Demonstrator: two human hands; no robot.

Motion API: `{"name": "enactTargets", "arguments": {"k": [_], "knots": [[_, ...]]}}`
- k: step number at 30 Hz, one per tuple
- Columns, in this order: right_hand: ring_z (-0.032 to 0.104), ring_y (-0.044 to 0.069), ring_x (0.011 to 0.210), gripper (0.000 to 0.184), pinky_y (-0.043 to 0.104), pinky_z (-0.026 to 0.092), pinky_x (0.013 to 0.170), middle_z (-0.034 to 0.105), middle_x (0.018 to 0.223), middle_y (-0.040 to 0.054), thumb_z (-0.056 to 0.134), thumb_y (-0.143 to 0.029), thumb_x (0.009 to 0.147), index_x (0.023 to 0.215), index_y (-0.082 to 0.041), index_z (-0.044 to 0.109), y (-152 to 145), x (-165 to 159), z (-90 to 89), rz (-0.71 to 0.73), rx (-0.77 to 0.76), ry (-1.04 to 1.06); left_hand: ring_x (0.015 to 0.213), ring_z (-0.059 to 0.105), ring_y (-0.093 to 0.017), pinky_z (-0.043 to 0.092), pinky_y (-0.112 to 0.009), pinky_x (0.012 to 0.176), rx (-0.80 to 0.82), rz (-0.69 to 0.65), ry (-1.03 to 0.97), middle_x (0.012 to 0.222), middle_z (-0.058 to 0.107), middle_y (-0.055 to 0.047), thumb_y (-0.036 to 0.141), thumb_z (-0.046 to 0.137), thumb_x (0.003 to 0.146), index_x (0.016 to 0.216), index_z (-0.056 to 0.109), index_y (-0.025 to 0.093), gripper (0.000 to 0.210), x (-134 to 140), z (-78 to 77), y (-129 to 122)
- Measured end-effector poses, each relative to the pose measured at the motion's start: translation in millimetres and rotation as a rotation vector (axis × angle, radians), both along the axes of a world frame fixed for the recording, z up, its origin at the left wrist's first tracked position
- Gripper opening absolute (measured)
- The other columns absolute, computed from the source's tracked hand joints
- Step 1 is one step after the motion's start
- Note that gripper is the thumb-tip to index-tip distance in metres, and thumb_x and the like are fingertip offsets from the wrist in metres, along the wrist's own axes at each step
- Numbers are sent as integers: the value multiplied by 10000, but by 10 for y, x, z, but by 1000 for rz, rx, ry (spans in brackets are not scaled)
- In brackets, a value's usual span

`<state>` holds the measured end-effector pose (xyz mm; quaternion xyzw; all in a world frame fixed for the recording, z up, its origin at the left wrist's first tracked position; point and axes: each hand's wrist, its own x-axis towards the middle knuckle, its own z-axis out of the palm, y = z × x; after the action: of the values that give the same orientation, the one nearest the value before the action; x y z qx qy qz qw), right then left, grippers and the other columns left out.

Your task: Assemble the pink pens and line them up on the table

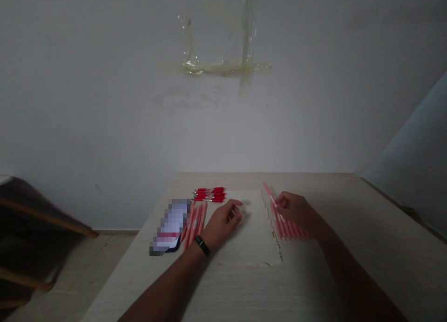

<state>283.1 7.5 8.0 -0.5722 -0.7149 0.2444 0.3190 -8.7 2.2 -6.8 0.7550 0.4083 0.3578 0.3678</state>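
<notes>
My right hand (294, 208) pinches a pink pen (268, 190), tilted with its upper end pointing away and to the left. Below that hand, a row of similar pink pens (287, 229) lies side by side, partly covered by my fingers and wrist. My left hand (223, 222) hovers over the left part of a pale sheet (253, 245), its fingers curved and apart, with nothing visible between them. Just left of this hand rest several more pink pens (194, 224). Beyond them is a stack of red pens (210, 195) lying crosswise.
A phone (171, 225) with a blurred-out screen lies at the table's left side. The wooden table (237, 294) meets a grey wall (300, 103) bearing strips of clear tape (216, 69). A dark piece of furniture with wooden bars (45, 215) stands at left.
</notes>
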Motion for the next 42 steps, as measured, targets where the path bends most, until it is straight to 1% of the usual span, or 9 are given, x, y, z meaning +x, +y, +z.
{"name": "enactTargets", "arguments": {"k": [3,5,7,10,12,17,23,34,42], "knots": [[598,142,540,176,231,412,500,667,654,28,634,-346,788,784,-170,628,42,468,-39,-140,-60,-122,737,572,-145,422,-246,653,31,-7,114,926,663,-42,350,553,914,1210,569,198,333,-3,19,-22],[622,145,559,174,233,433,537,694,684,47,649,-330,770,810,-160,652,35,787,-92,-197,-147,-174,753,578,-144,423,-243,662,48,-7,169,953,668,-42,331,536,923,1215,564,200,322,0,18,-30],[628,153,535,180,245,440,551,697,650,59,648,-330,776,798,-152,660,5,1074,-157,-235,-244,-218,763,581,-141,426,-242,673,68,-4,204,966,669,-38,317,525,929,1215,561,206,309,3,11,-33],[644,181,543,174,257,435,539,690,603,73,635,-321,784,756,-151,661,-61,1379,-250,-276,-365,-295,756,581,-136,432,-244,683,88,3,239,971,669,-28,296,524,928,1208,560,216,293,5,8,-35],[648,185,546,127,253,428,518,692,604,75,624,-267,774,773,-147,665,-98,1481,-295,-252,-439,-298,759,586,-135,436,-244,687,93,1,260,971,670,-23,284,527,924,1202,561,221,288,6,17,-38],[663,188,561,106,241,426,489,718,684,93,646,-236,749,805,-147,662,-115,1494,-335,-216,-538,-239,760,588,-133,446,-243,694,100,-17,300,975,669,-22,252,535,907,1186,569,218,283,7,38,-45],[670,178,576,94,235,447,518,718,683,100,627,-222,789,779,-140,672,-73,1456,-343,-252,-492,-273,758,590,-133,449,-244,692,104,-24,317,986,668,-29,250,539,901,1183,569,209,287,5,21,-37],[680,182,599,128,232,453,541,721,680,90,651,-228,766,846,-137,693,-76,1409,-336,-265,-450,-290,775,595,-137,458,-245,692,96,-27,348,987,671,-31,218,532,888,1202,560,213,315,10,25,-32],[672,179,566,144,238,445,519,717,658,92,586,-250,825,849,-137,672,-66,1426,-381,-255,-496,-265,775,593,-138,464,-249,704,109,-36,351,996,669,-34,224,541,882,1195,560,214,314,-1,20,-31]]}}
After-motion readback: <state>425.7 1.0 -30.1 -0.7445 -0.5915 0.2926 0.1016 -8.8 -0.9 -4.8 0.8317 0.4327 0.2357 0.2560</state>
